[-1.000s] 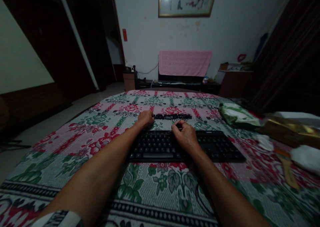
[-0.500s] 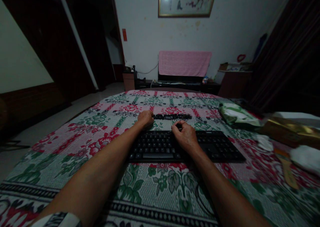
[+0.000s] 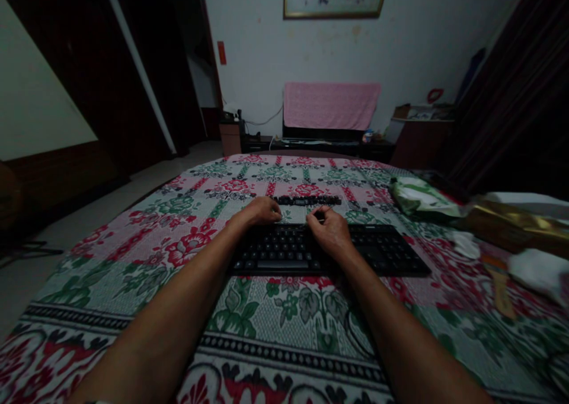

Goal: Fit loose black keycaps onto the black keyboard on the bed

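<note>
A black computer keyboard (image 3: 284, 255) lies across the flowered tablecloth in front of me. Just beyond it runs a narrow row of small black pieces that look like loose keycaps (image 3: 306, 201). My left hand (image 3: 264, 211) is over the keyboard's upper left edge, fingers curled and pressed together; whatever they hold is hidden. Over the keyboard's upper middle, my right hand (image 3: 331, 232) has thumb and forefinger pinched together, with something too small and dark to name. A dark cable (image 3: 355, 339) curves on the cloth near my right forearm.
On the right lie a green and white packet (image 3: 422, 198), a golden box (image 3: 511, 223), a crumpled white tissue (image 3: 466, 244), a wooden-handled brush (image 3: 501, 285) and a white bundle (image 3: 536, 271). Past the table, a pink cloth (image 3: 331, 105) hangs over a screen.
My left hand has drawn back from the left end of the row of black pieces towards the keyboard. My right hand stays pinched over the keyboard. The view has tipped down slightly.
</note>
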A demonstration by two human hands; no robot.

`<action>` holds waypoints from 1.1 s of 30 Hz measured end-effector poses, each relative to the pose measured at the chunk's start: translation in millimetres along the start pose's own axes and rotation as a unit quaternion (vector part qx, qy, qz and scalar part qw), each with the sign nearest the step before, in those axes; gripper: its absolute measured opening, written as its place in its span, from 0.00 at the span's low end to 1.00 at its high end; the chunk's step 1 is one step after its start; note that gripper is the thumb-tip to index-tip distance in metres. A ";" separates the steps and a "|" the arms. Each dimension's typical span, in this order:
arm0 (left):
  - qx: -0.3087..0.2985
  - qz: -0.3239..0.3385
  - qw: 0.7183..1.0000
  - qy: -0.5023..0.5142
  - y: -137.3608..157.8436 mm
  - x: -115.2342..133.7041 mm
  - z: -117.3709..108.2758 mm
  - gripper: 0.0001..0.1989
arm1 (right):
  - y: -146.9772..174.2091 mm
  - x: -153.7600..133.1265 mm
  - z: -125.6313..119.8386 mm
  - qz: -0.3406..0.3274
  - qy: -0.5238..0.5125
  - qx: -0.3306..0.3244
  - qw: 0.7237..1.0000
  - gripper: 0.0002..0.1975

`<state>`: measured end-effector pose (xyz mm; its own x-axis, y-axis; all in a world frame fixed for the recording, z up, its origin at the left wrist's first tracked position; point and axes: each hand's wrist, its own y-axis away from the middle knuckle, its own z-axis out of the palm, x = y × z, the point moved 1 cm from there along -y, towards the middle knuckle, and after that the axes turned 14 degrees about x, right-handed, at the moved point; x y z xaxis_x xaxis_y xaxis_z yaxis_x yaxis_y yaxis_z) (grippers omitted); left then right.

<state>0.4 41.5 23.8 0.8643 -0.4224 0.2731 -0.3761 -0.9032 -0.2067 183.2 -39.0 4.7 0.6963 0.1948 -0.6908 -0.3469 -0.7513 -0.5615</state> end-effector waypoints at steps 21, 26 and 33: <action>-0.028 0.032 0.999 0.018 31.1 10.3 -3.7 0.15 | -0.4 -11.8 -3.1 -0.094 -0.057 -0.147 0.983 0.10; -0.027 0.033 0.999 0.012 31.4 11.2 -4.4 0.16 | 1.5 -16.5 -5.2 -0.134 -0.046 -0.156 0.978 0.11; -0.026 0.037 0.999 0.011 31.6 10.4 -2.6 0.15 | -2.5 -18.2 -1.5 -0.191 -0.015 -0.183 0.964 0.10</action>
<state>-3.4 8.3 22.5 0.8266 -0.4888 0.2790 -0.4557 -0.8722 -0.1779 172.4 -41.6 19.3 0.7095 0.5155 -0.4804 0.1805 -0.7920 -0.5832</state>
